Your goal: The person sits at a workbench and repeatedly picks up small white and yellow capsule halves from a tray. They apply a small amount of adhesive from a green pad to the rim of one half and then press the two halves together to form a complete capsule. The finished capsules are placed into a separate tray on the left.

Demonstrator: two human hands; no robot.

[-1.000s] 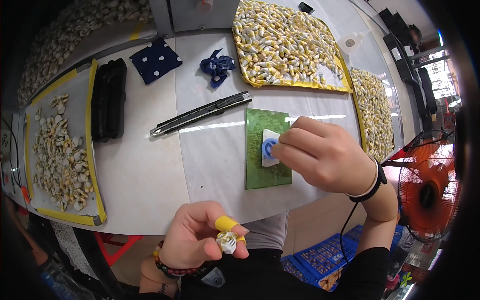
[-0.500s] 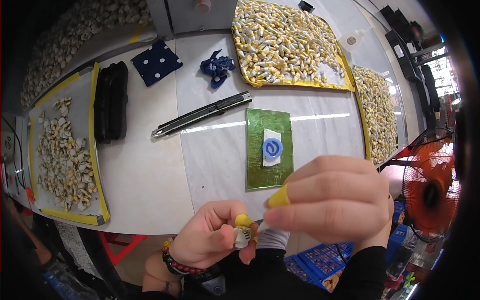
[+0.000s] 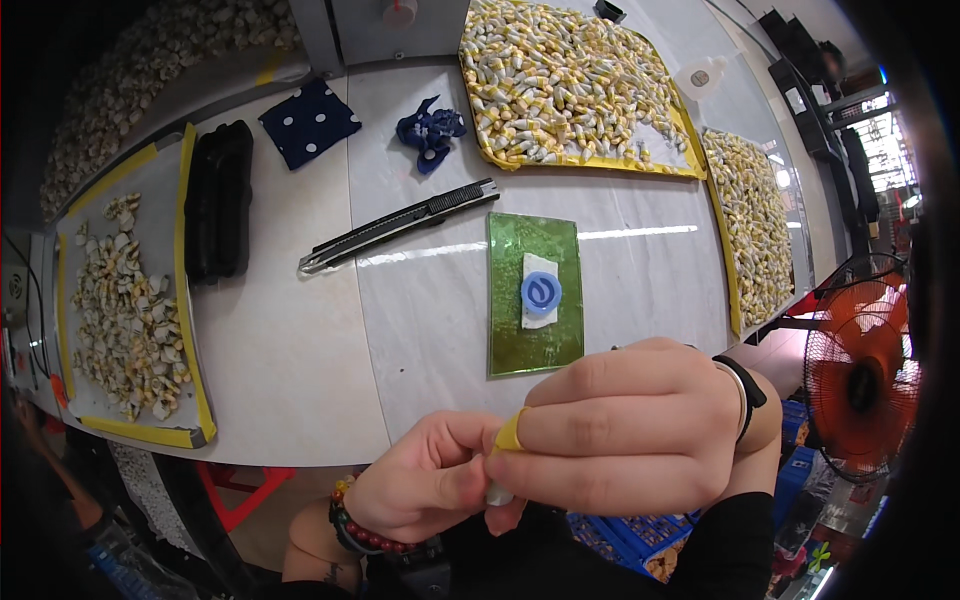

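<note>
Just beyond my lap, at the table's near edge, my two hands meet. My left hand (image 3: pixel 428 480), wearing a beaded bracelet, is closed on a small white piece (image 3: pixel 497 494), mostly hidden behind the fingers. My right hand (image 3: pixel 625 430) reaches across from the right, its fingers pinched against the left fingertips; a yellow wrap (image 3: pixel 509 433) covers one fingertip. What the right fingers hold is hidden. Beyond the hands lies a green rectangular plate (image 3: pixel 535 350), bearing a white pad (image 3: pixel 540 321) and a round blue slotted piece (image 3: pixel 541 292).
A box cutter (image 3: pixel 400 226) lies left of the plate. Behind it are a dotted navy cloth (image 3: pixel 311 124) and a crumpled one (image 3: pixel 430 135). Yellow-edged trays of small white-and-yellow pieces stand left (image 3: pixel 206 400) and back right (image 3: pixel 600 168). A black tray (image 3: pixel 218 205) sits at left.
My right hand has moved left and down against my left hand, covering the small piece. The pointed white thing seen at the right fingertips is now hidden.
</note>
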